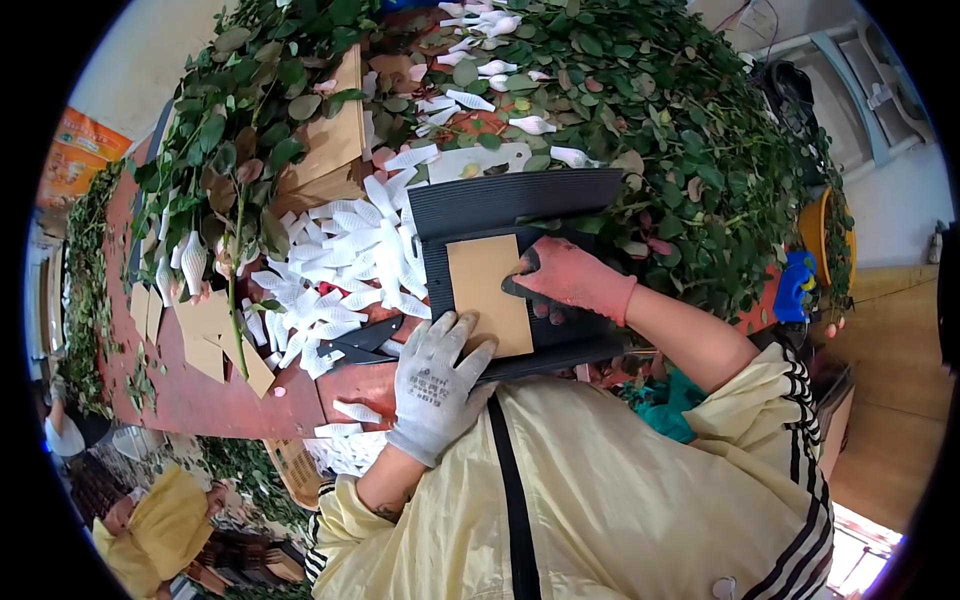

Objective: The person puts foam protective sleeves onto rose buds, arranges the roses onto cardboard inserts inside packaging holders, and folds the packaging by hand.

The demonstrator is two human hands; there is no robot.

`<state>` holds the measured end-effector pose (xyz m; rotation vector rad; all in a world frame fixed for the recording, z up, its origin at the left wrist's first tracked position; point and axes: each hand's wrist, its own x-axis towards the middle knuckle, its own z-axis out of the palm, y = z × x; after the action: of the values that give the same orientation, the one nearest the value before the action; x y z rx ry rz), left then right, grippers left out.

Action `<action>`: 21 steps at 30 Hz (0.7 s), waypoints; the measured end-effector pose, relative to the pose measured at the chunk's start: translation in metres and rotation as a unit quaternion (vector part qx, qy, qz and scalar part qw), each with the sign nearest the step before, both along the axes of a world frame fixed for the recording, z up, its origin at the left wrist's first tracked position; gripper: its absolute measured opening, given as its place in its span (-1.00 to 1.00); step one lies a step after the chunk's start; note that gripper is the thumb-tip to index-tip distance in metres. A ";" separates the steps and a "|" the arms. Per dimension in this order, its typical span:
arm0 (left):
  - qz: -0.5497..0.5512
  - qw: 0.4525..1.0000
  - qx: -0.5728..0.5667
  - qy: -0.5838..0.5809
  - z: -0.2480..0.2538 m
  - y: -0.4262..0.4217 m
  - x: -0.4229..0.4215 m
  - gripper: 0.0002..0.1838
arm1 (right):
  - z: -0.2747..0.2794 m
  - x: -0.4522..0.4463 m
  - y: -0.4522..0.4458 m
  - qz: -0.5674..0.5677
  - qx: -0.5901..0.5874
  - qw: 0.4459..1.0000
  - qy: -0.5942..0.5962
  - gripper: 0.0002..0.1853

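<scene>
A brown cardboard piece (482, 285) lies on a black corrugated sheet (515, 200), whose far flap is raised. My right hand (578, 277), in a red glove with dark fingertips, is closed at the cardboard's right edge, thumb on top and fingers curled. My left hand (437, 385), in a grey-white printed glove, lies flat with its fingertips on the cardboard's near left corner. Just left of that hand are black-handled shears (365, 343). White foam net sleeves (375, 245) are heaped beyond the left hand.
Leafy stems (670, 130) cover the table's far and right side. More stems with netted buds (193, 260) lie at left, near loose cardboard pieces (200, 335) on the red tabletop (290, 410). A cardboard stack (325, 165) stands behind. Another person in yellow (165, 525) is lower left.
</scene>
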<state>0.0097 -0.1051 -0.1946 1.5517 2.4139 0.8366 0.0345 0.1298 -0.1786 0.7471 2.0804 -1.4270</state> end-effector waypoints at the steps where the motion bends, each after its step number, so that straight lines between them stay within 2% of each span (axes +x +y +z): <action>1: 0.004 1.000 -0.002 -0.003 0.001 0.001 0.000 -0.51 | 0.001 0.001 0.000 0.010 0.000 1.000 0.004 -0.65; 3: 0.000 1.000 -0.008 0.004 0.003 0.001 0.000 -0.49 | 0.001 0.002 0.000 0.018 0.000 1.000 0.010 -0.63; 5: -0.004 1.000 -0.015 0.011 0.007 0.003 -0.001 -0.47 | 0.000 0.001 -0.001 0.076 0.092 0.993 0.015 -0.62; 6: 0.011 0.999 -0.028 0.010 0.010 0.003 0.000 -0.44 | 0.001 0.000 -0.001 0.073 0.092 0.993 0.017 -0.62; 8: 0.022 0.999 -0.042 0.010 0.011 0.005 0.000 -0.41 | 0.002 -0.002 0.001 0.016 0.006 0.999 -0.045 -0.64; 12: 0.033 0.999 -0.041 0.008 0.009 0.006 0.001 -0.35 | -0.001 0.000 0.002 0.032 0.016 0.999 -0.011 -0.63; 18: 0.006 0.998 -0.058 0.028 0.010 0.006 -0.001 -0.35 | 0.001 -0.001 0.000 0.101 0.066 0.993 -0.016 -0.60; 21: -0.025 0.993 -0.109 0.038 0.023 0.018 -0.008 -0.34 | 0.004 0.000 0.005 0.221 0.190 0.957 0.006 -0.50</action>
<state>0.0018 -0.0875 -0.1718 1.5771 2.4112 0.4929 0.0341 0.1344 -0.1748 0.3669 2.3704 -0.8028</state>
